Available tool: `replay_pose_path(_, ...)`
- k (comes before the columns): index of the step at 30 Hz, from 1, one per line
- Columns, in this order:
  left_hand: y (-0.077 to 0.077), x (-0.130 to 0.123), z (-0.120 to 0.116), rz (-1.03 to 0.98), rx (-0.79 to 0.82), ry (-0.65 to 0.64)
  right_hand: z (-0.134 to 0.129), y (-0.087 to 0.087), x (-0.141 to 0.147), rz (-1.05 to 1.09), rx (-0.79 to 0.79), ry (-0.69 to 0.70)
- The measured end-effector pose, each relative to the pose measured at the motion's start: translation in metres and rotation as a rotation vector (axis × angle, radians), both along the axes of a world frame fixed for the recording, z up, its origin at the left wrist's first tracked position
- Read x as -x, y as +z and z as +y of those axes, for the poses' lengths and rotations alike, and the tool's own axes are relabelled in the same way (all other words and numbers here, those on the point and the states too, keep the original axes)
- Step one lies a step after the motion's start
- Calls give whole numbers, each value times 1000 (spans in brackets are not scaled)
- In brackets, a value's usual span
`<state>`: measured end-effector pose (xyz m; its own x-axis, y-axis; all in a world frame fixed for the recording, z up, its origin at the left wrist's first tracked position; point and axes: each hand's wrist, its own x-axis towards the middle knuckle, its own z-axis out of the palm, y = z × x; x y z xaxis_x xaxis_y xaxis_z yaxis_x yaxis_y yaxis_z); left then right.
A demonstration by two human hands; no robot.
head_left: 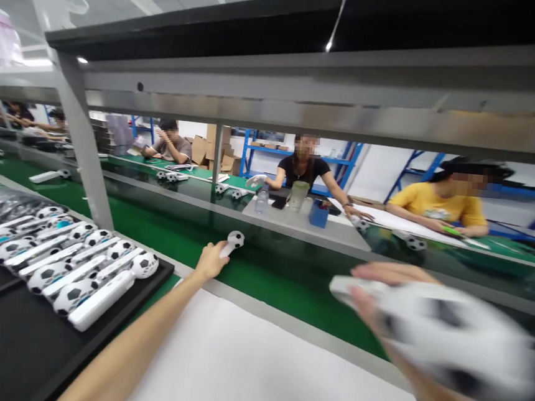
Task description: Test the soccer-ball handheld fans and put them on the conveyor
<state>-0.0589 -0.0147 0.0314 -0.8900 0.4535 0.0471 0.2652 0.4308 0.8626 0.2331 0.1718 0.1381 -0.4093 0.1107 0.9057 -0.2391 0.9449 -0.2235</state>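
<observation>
My left hand (212,260) reaches out over the green belt, its fingers closed on the white handle of a small soccer-ball item (236,240). At the right, close to the camera, my right hand (376,297) holds another white item with a soccer-ball head (453,329); it is blurred, and its handle end points left between thumb and fingers. Several more soccer-ball items (99,298) lie in rows on a black tray (16,341) at the left.
A white sheet (234,366) covers the near table. The green belt (277,298) runs across behind it. A slanted metal post (82,147) rises at the left under a shelf. Across the belt, people sit by a bottle (262,200) and a blue box (319,214).
</observation>
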Motion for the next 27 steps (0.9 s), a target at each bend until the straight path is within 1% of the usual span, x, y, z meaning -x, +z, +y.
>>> replay_pose_path(3,19,-2,3,-240,-190,-98,9,-18,25,-93,-78,-19)
replay_pose_path(5,37,-10,4,-374,-334,-174,14,-35,40,-206,-47,-18)
replay_pose_path(7,59,-23,1,-464,-472,-250,19,-51,49,-286,13,-17)
replay_pose_path(9,82,-38,-5,-514,-582,-319,25,-66,54,-336,104,-24)
replay_pose_path(11,104,-56,-12,-524,-664,-376,34,-78,57,-359,241,-52)
replay_pose_path(14,127,-81,-21,-483,-742,-453,50,-96,62,-351,503,-132)
replay_pose_path(17,139,-102,-25,-424,-784,-547,65,-111,66,-332,718,-223)
replay_pose_path(19,142,-113,-24,-401,-802,-611,69,-120,67,-321,793,-271)
replay_pose_path(24,142,-137,-19,-402,-814,-784,63,-139,65,-352,823,-317)
replay_pose_path(26,141,-145,-17,-426,-828,-844,59,-139,66,-370,828,-318)
replay_pose_path(27,140,-148,-16,-437,-836,-871,56,-136,67,-377,832,-311)
